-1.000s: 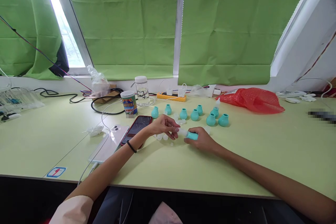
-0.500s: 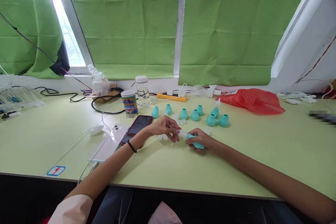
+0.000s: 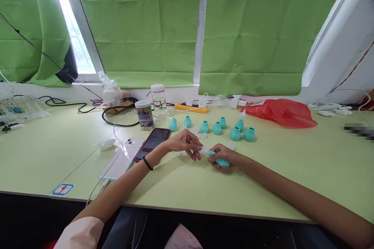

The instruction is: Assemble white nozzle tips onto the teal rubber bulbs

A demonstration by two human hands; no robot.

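My right hand (image 3: 224, 156) is wrapped round a teal squeeze bulb (image 3: 223, 162), its mouth tilted to the left. At that mouth sits a clear plastic nozzle (image 3: 206, 151), and my left hand (image 3: 188, 144) pinches its far end between thumb and fingers. Just beyond my hands stand several more teal bulbs (image 3: 216, 128), upright with open necks; one at the back carries a pointed clear nozzle (image 3: 243, 114). Small translucent plastic pieces (image 3: 202, 135) lie around and partly behind my left hand.
Left of my hands lie a red-edged phone (image 3: 152, 144) and a white phone (image 3: 122, 158) with a cable. Behind them stand a labelled canister (image 3: 144, 113) and a clear jar (image 3: 158, 102). An orange power strip (image 3: 191, 108) and a red plastic bag (image 3: 280, 113) are at the back.
My right hand and the bulb have shifted slightly to the right. My left hand keeps its pinch on the nozzle and has barely moved.
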